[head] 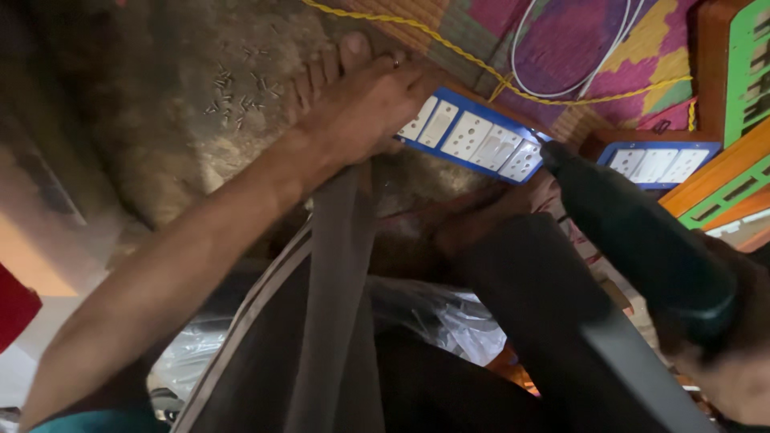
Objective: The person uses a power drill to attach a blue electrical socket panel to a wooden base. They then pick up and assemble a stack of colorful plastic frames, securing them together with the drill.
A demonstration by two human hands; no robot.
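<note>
My left hand (365, 100) reaches out from the lower left and presses down on the left end of a blue switch board (473, 138) that carries a row of white sockets and switches. The board lies tilted on the floor. My right hand (734, 377), at the lower right and partly cut off by the frame edge, grips a dark green power drill (642, 232). The drill's nose sits at the right end of the blue board. My dark trousers with a grey stripe (337, 321) fill the lower middle.
Small screws (237, 88) lie scattered on the rough floor at upper left. A second blue switch board (654, 164), orange and green wooden frames (734, 172), a yellow rope (449, 44), a white cable (561, 84) and a woven mat (577, 40) lie beyond. A crumpled plastic bag (449, 321) is near my legs.
</note>
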